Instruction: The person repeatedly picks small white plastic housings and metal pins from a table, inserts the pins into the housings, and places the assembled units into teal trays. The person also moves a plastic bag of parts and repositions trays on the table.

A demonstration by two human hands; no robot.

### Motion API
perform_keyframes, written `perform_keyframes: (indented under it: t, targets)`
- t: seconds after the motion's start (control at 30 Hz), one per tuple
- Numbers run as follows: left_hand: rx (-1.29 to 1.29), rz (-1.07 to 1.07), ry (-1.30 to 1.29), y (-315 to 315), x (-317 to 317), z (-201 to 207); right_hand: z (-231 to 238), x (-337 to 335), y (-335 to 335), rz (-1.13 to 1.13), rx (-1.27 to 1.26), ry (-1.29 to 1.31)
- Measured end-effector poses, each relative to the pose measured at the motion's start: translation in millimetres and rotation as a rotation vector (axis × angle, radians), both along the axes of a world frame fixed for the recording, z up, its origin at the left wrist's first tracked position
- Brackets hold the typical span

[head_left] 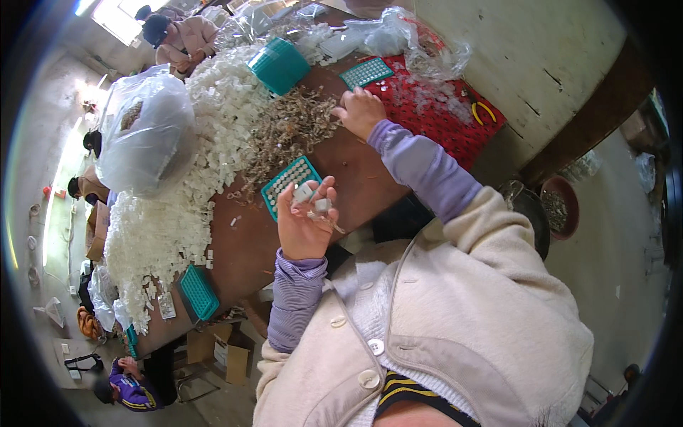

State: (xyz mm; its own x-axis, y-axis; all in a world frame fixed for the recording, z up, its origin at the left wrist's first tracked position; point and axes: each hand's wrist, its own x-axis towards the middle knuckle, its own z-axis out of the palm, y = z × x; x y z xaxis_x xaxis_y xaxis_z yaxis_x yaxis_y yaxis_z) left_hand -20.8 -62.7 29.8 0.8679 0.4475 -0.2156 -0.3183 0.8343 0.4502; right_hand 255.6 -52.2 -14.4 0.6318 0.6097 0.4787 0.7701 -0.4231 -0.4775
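My left hand [306,226] is turned palm up with its fingers curled around a few small white plastic pieces [304,193]. Thin clear or brownish strands hang from among those fingers. Just behind this hand lies a teal tray [272,186] with rows of round whitish parts. Farther off, my right hand [361,112] hovers by the right edge of a heap of small brownish parts [290,124]. Its thumb and fingers are apart, and I see nothing between them. Beyond it is another teal tray [366,72] with rows of pale parts.
A large mound of small white pieces [163,228] covers the table's left side, beside a big plastic bag [146,135]. Teal trays [279,65] are stacked behind. Yellow-handled pliers [484,112] lie on red cloth [434,117]. Other people [186,43] sit around the table.
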Motion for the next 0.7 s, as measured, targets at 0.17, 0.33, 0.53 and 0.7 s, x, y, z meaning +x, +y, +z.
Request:
perform_keyframes:
  t: [0.17, 0.33, 0.53, 0.7]
  targets:
    - [-0.014, -0.042, -0.001, 19, -12, -1, -31, 20, 19, 0.061, -0.001, 0.064]
    - [0.561, 0.068, 0.265, 19, 3, 13, -1, -7, -37, 0.388, 0.421, 0.209]
    - [0.867, 0.216, 0.371, 12, 23, 32, 54, -73, -99, 0.621, 0.374, -0.425]
    - [0.895, 0.240, 0.394, 17, 22, 23, 61, -71, -105, 0.654, 0.421, -0.441]
